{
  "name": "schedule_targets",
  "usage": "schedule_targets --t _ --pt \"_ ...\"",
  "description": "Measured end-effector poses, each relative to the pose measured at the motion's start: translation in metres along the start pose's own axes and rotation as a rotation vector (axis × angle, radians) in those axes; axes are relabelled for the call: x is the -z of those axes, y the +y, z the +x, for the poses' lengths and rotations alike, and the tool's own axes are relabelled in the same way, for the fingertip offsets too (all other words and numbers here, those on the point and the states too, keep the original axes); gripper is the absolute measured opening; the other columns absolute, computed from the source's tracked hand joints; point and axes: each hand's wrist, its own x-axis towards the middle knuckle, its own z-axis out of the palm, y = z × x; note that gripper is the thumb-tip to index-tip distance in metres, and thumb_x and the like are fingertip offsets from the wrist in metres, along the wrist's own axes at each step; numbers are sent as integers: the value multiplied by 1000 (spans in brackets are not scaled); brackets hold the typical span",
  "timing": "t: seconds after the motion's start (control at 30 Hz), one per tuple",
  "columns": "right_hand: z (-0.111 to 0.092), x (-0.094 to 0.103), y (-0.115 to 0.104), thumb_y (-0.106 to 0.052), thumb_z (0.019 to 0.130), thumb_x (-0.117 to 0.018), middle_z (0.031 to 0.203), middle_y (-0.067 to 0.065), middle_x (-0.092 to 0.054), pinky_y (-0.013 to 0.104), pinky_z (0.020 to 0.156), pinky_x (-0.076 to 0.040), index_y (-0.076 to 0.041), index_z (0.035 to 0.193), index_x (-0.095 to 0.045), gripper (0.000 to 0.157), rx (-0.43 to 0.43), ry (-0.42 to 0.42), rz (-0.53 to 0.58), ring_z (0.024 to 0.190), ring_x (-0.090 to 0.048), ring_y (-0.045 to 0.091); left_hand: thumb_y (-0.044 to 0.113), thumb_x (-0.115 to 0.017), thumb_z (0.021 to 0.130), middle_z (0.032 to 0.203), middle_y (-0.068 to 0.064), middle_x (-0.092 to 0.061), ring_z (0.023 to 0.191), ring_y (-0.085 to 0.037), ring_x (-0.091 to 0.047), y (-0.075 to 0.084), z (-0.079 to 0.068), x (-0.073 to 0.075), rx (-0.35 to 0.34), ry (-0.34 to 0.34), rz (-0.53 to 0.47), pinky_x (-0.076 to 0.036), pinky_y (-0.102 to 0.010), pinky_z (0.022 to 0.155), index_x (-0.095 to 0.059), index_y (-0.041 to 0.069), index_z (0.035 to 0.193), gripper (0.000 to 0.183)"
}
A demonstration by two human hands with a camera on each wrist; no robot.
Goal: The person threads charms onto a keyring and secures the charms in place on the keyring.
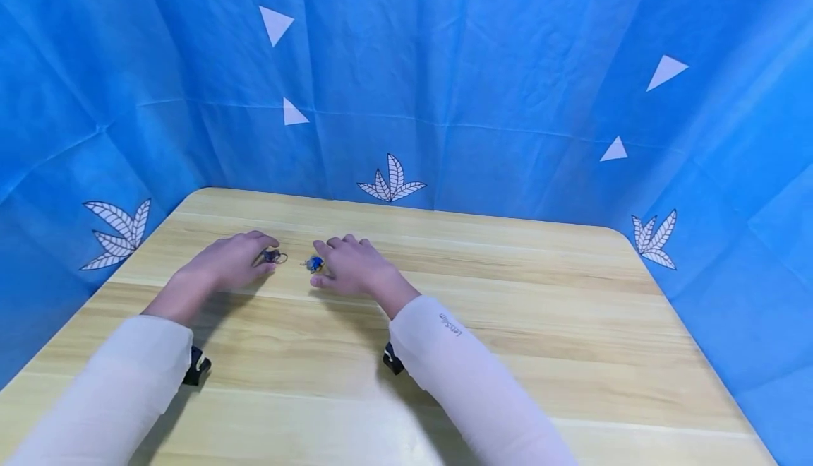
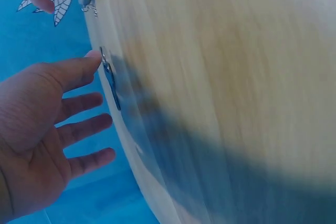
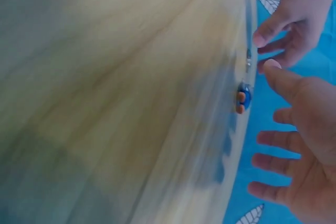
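Note:
A small dark trinket with a metal ring (image 1: 281, 258), like a keychain, lies on the table by my left hand (image 1: 233, 260). That hand's thumb and fingers are spread around it; in the left wrist view the thumb tip appears very near the ring end, and contact is unclear. Just right of it lies a small blue, grey and orange figure (image 1: 314, 264) with a short chain (image 2: 90, 10). My right hand (image 1: 351, 265) hovers beside this figure, thumb and fingers apart. In the right wrist view its fingers (image 3: 278, 140) are extended and hold nothing.
Both things lie on a light wood-grain table (image 1: 508, 325), toward its far left part. A blue curtain (image 1: 495, 85) with white triangles and leaf prints stands behind and at both sides. Each wrist carries a black mount (image 1: 197, 367) below the white sleeve.

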Motion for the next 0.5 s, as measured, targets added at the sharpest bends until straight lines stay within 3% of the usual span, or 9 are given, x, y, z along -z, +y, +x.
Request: schedule_targets --t 0.3,0.5 --pt "23 -11 -8 -56 93 -48 137 -1 -48 48 104 -35 -26 143 -40 59 19 31 -15 123 -44 23 17 -64 91 118 -20 -59 112 -39 -53 -9 8 -3 -69 10 -97 -41 -54 93 -58 -3 119 35" --pt "32 -19 -9 -52 94 -48 130 -4 -50 47 100 -36 -29 133 -51 45 1 65 16 115 -44 21 11 -68 87 103 -13 -63 101 -33 -58 -14 11 -4 -114 34 -158 -45 -49 87 -65 -1 105 22"
